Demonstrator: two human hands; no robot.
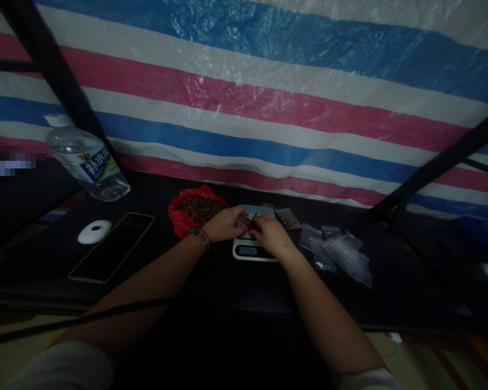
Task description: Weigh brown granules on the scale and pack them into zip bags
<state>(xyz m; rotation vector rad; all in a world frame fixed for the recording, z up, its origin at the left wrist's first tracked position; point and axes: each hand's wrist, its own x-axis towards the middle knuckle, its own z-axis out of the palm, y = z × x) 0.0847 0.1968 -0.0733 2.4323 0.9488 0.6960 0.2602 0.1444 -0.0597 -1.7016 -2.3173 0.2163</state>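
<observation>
Over a small white kitchen scale with a grey display, my two hands meet. My left hand is closed on a small clear plastic bag, mostly covered by the fingers. My right hand is closed, its fingertips at the bag's mouth with small dark brown pieces between them. Just left of the scale, a red plastic bag stands open, full of small brown pieces that look like seeds or dried bits.
Right of the scale lie a filled zip bag and several flat clear zip bags. To the left are a phone, a white oval object and a clear bottle. Black metal bars slope beside the striped sheet.
</observation>
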